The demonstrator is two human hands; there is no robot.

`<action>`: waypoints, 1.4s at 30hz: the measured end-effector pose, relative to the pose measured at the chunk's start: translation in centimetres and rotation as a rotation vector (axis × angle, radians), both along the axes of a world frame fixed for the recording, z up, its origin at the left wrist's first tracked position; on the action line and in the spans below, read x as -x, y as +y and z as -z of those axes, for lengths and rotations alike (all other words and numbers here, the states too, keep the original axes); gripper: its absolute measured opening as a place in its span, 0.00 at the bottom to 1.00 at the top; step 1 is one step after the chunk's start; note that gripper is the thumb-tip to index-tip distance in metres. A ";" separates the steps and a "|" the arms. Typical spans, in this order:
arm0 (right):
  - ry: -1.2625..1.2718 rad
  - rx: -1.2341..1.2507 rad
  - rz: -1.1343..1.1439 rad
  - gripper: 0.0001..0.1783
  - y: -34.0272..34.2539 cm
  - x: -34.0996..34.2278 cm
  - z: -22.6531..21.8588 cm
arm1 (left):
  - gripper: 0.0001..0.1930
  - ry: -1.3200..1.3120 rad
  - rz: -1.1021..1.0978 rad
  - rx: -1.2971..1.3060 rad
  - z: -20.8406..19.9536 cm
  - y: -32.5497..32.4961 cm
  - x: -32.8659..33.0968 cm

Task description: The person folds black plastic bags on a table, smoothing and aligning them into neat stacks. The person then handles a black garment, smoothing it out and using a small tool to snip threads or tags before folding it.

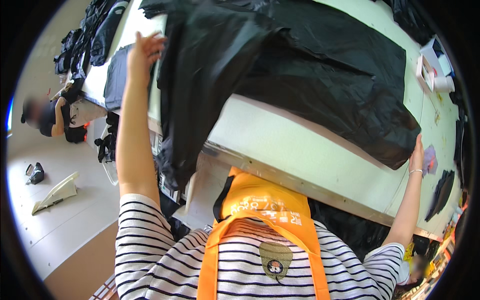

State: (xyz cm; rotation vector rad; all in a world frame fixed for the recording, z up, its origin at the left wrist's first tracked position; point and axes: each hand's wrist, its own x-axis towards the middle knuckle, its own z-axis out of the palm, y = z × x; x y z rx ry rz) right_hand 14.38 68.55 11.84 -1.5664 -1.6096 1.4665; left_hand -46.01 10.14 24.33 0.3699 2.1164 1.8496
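Note:
A large black garment [325, 75] of thin, slightly shiny cloth lies spread across the white table [280, 122]. Its left part is raised, blurred by motion, and drapes down past the near table edge. My left hand [145, 48] is stretched out beside that raised part, fingers apart, with nothing visible in it. At the garment's right end, my right hand [416, 156] grips the edge; part of its fingers is hidden by the cloth. Whether the garment is trousers or a jacket cannot be made out.
A folded dark piece [116, 77] lies left of my left hand, with black garments [100, 35] beyond. At the right stand a pink-edged box [425, 72] and a white roll [444, 84]. A person [52, 117] sits at the far left. My orange apron [265, 197] touches the table edge.

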 end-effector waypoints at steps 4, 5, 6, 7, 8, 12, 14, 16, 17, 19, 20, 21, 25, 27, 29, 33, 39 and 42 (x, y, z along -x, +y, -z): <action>0.014 0.168 -0.092 0.43 -0.7 -0.4 4.6 | 0.28 0.143 -0.134 0.616 11.1 -4.4 1.8; -0.038 0.139 -0.089 0.43 -2.9 0.4 4.2 | 0.31 0.131 -0.173 0.648 13.5 -5.7 1.1; -0.046 0.148 -0.047 0.42 -3.4 -0.5 4.2 | 0.32 0.050 -0.156 0.610 14.3 -5.2 0.0; -0.047 0.161 -0.006 0.41 -3.9 -1.4 4.7 | 0.34 -0.026 -0.139 0.576 14.7 -4.7 -0.6; -0.051 0.173 0.035 0.39 -4.2 -1.7 5.1 | 0.36 0.013 -0.204 0.506 16.1 -4.9 -0.3; -0.111 0.042 0.051 0.29 -4.0 -3.1 6.6 | 0.35 -0.051 -0.219 0.542 17.3 -4.0 2.8; -0.191 -0.053 -0.019 0.26 -4.5 -1.5 5.7 | 0.35 -0.111 -0.076 0.804 16.5 -4.4 3.5; -0.228 -0.158 -0.066 0.22 -5.8 0.3 4.3 | 0.34 -0.131 0.052 1.024 14.8 -4.1 3.7; -0.319 -0.211 -0.101 0.22 -5.7 0.0 4.2 | 0.29 -0.096 0.063 1.026 14.1 -4.0 3.4; -0.504 -0.314 -0.171 0.22 -5.5 -0.9 4.6 | 0.25 0.176 0.079 0.984 16.9 -7.1 4.8; -0.514 -0.377 -0.192 0.23 -6.0 -1.0 4.5 | 0.23 0.129 0.090 0.986 16.1 -7.5 4.3; -0.515 -0.414 -0.202 0.22 -6.6 -1.2 4.4 | 0.22 0.083 0.101 0.987 15.3 -8.1 3.3; -0.743 -0.504 -0.200 0.21 -9.1 -3.1 5.9 | 0.23 0.279 0.048 1.089 16.0 -11.1 -1.1; -0.788 -0.510 0.041 0.22 -11.8 -3.0 7.6 | 0.23 0.380 -0.010 1.122 17.2 -11.0 -3.1; -0.821 -1.319 -0.060 0.24 -16.5 3.7 4.1 | 0.23 0.335 -0.051 1.191 16.9 -11.4 -4.4; 0.238 -0.021 -0.337 0.12 -32.3 15.0 0.5 | 0.23 0.243 -0.057 1.216 16.0 -10.6 -4.7; 0.232 0.041 -0.836 0.46 -55.3 26.2 4.0 | 0.24 0.171 -0.019 1.134 18.2 -11.7 -2.7; 0.158 0.281 -0.856 0.34 -56.6 28.7 4.9 | 0.27 0.146 -0.032 1.189 19.1 -13.1 -1.9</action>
